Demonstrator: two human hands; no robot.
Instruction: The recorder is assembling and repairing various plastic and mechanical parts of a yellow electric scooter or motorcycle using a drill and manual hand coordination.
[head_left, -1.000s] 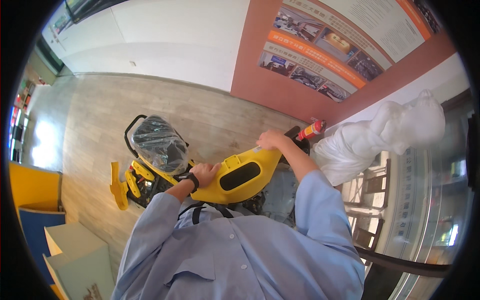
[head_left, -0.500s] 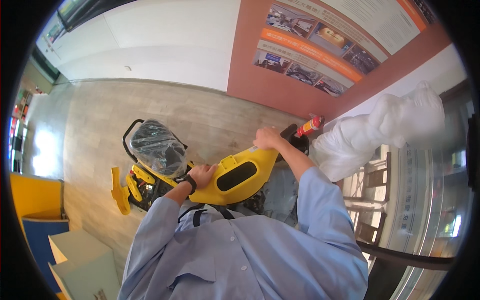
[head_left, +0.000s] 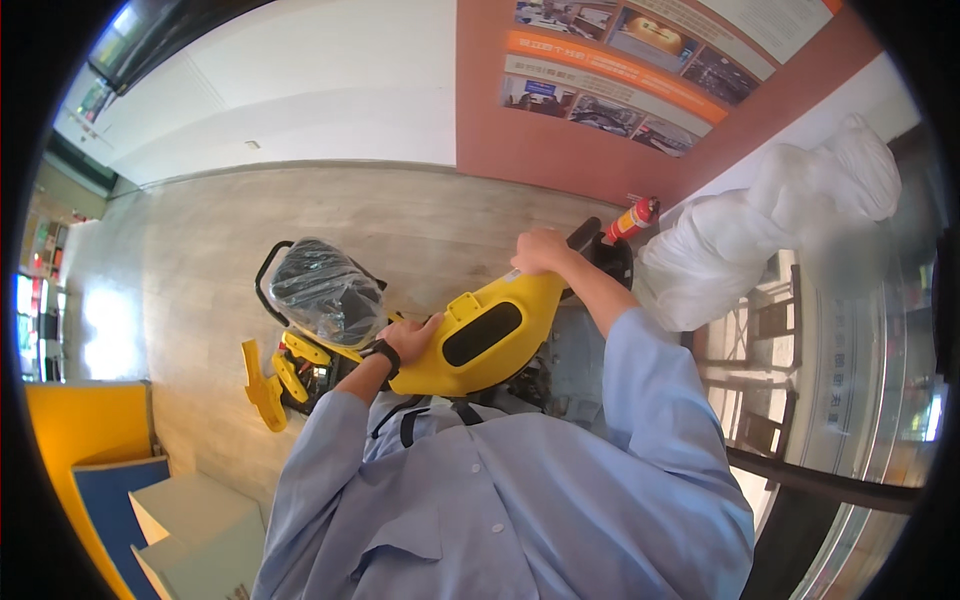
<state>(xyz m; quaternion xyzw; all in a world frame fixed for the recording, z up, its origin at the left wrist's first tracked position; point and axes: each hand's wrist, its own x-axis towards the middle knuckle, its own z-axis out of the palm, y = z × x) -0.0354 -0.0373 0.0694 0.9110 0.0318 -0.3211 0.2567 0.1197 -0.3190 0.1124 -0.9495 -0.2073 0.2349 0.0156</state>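
Fingers of both hands gripping yellow body panel [head_left: 480,335], held over a yellow vehicle on the floor.

Left hand [head_left: 410,338]: fingers curled on panel's lower-left edge, black wristwatch [head_left: 384,350] at wrist. Right hand [head_left: 540,250]: fingers closed over panel's upper-right end, near black handlebar grip [head_left: 585,233]. Panel: yellow, curved, w/ black oval inset, tilted up to the right, between the two hands, just above vehicle frame [head_left: 300,365]. Plastic-wrapped black part [head_left: 325,290] w/ black tube rail at left of panel, nearly touching left hand. Loose yellow piece [head_left: 262,385] on wood floor [head_left: 200,250], beside frame. Red fire extinguisher [head_left: 632,218] by terracotta wall. White wrapped bulk [head_left: 760,230] at right. Grey boxes [head_left: 195,535] lower left. Blue shirt sleeves fill foreground.
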